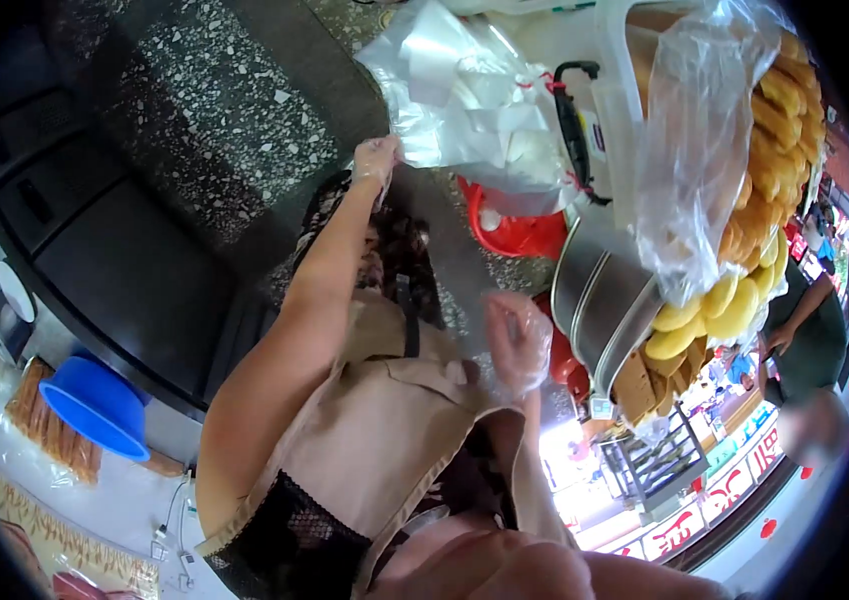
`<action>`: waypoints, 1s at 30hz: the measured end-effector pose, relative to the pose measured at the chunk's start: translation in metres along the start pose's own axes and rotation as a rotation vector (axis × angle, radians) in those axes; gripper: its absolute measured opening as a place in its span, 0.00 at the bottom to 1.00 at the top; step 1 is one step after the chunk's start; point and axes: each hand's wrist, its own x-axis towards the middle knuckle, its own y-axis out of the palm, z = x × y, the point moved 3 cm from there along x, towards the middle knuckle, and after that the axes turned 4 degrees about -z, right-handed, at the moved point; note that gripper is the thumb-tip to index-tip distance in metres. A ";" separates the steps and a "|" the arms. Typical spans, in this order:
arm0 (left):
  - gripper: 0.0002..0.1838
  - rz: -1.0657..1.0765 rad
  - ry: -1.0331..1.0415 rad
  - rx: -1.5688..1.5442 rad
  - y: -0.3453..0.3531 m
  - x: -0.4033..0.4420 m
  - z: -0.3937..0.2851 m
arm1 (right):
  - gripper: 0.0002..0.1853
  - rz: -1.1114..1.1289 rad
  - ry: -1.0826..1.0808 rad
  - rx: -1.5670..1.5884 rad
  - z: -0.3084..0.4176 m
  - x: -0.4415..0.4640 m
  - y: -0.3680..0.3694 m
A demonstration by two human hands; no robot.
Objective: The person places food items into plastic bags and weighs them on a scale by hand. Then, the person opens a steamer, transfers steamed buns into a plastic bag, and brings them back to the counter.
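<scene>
My left hand (376, 162), in a thin clear plastic glove, pinches the lower edge of a clear plastic bag (445, 120) in a hanging stack. My right hand (520, 343), gloved the same way, is raised in front of my apron (385, 410) beside round metal pans. Its fingers are loosely curled, and I see nothing in them. A black handle-like strip with red ties (573, 130) sits at the right edge of the bags. Another clear plastic bag (693, 150) drapes over the piled bread (780, 130).
Stacked metal pans (605, 300) and a red plastic container (512, 225) lie to my right, near yellow oval buns (725, 310). Behind the bread stands another person (810, 335). On my left are a dark cabinet (115, 270), a blue basin (95, 408) and packed bread sticks (45, 425).
</scene>
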 end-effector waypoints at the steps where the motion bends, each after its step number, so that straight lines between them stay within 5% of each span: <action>1: 0.13 0.042 0.199 0.219 -0.017 -0.001 -0.001 | 0.06 -0.004 0.003 0.010 0.000 0.001 0.003; 2: 0.15 0.082 0.396 0.437 -0.030 -0.006 -0.003 | 0.06 -0.019 -0.089 -0.013 0.003 0.001 0.005; 3: 0.17 -0.223 0.628 0.950 -0.048 -0.041 -0.029 | 0.06 -0.031 -0.183 -0.035 0.007 -0.002 0.008; 4: 0.18 -0.265 0.822 1.079 -0.066 -0.053 -0.033 | 0.06 -0.029 -0.187 -0.022 0.010 -0.004 0.012; 6: 0.16 -0.420 0.624 0.979 -0.096 -0.097 -0.059 | 0.06 0.002 -0.232 -0.020 0.018 -0.008 0.017; 8: 0.16 -0.413 0.653 0.910 -0.116 -0.114 -0.068 | 0.05 0.001 -0.267 0.005 0.024 -0.008 0.027; 10: 0.16 -0.141 0.495 0.063 -0.114 -0.103 -0.052 | 0.04 0.060 -0.315 -0.029 0.026 -0.010 0.037; 11: 0.16 -0.119 0.441 -0.125 -0.098 -0.083 -0.044 | 0.04 0.069 -0.292 0.014 0.027 -0.011 0.041; 12: 0.16 -0.110 0.507 0.085 -0.086 -0.058 -0.037 | 0.04 0.044 -0.291 0.008 0.028 -0.012 0.039; 18: 0.31 -0.080 -0.067 0.100 0.031 -0.022 -0.044 | 0.03 -0.015 -0.190 -0.160 0.002 -0.037 0.039; 21: 0.32 0.258 -0.182 -0.243 0.078 0.043 -0.001 | 0.04 -0.004 -0.005 -0.258 -0.035 -0.051 0.048; 26: 0.18 0.186 -0.176 -0.392 0.073 0.027 0.011 | 0.04 0.073 0.084 -0.286 -0.049 -0.064 0.063; 28: 0.13 0.092 0.166 -0.173 0.044 0.021 0.000 | 0.04 0.088 0.094 -0.211 -0.041 -0.057 0.063; 30: 0.15 0.058 0.218 -0.081 0.009 -0.005 -0.009 | 0.03 0.113 0.085 -0.187 -0.028 -0.053 0.061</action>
